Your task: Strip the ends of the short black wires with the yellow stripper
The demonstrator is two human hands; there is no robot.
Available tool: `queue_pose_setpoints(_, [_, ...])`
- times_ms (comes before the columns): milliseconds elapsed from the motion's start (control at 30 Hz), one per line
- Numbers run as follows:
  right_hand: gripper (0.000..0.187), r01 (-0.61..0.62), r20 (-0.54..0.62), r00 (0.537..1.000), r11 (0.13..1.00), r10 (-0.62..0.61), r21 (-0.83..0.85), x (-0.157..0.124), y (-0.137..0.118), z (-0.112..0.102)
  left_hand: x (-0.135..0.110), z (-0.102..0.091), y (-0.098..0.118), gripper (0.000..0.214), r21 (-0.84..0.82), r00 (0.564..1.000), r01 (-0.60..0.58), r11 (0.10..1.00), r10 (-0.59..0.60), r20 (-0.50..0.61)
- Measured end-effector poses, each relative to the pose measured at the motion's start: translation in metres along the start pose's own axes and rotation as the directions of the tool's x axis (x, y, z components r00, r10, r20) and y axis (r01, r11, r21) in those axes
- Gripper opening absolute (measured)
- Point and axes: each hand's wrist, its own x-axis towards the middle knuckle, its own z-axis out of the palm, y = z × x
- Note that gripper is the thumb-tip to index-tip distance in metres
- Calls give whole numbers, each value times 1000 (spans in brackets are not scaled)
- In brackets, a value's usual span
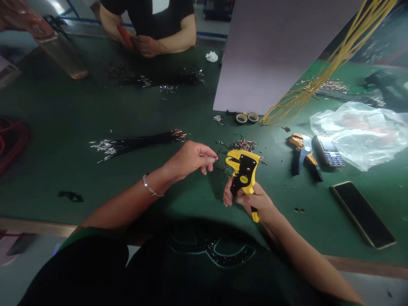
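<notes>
Green-topped counter in a workroom, seen from the worker's head; a grey floor shows beyond its near edge. A pale upright panel stands at the far right of centre. Across the counter sits a person in a dark shirt, both of that person's hands at a red object. Yellow wires slope down beside the panel to the counter. A clear plastic bag lies crumpled at right. Left of centre, a bundle of black wires lies crosswise, its left ends silvery, its right ends coppery. The worker's right hand is wrapped around a yellow-and-black hand tool, raised over the near middle of the counter, its mouth facing left. The left hand, just beside that mouth, has thumb and forefinger pinched together; whether they grip anything cannot be told. At right lie a smartphone, an orange-and-blue hand tool and a keypad phone near the bag. Smaller items: a pile of clippings behind the yellow-and-black hand tool; two tape rolls at the panel's foot; a crumpled white tissue.
</notes>
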Motion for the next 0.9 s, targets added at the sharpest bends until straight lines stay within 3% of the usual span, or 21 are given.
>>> queue_pose_setpoints(433, [34, -13, -7, 1000, 1000, 13, -28, 0, 3, -5, 0, -1, -3, 15, -64, 997, 13, 998, -8, 80])
queue_pose_setpoints(700, [40, -18, -63, 998, 996, 13, -85, 3, 11, -17, 2, 0, -2, 5, -44, 1000, -9, 999, 10, 10])
queue_pose_setpoints(900, [45, -60, -63, 997, 990, 52, -130, 1, 7, -14, 3, -2, -3, 4, -45, 1000, 9, 999, -10, -9])
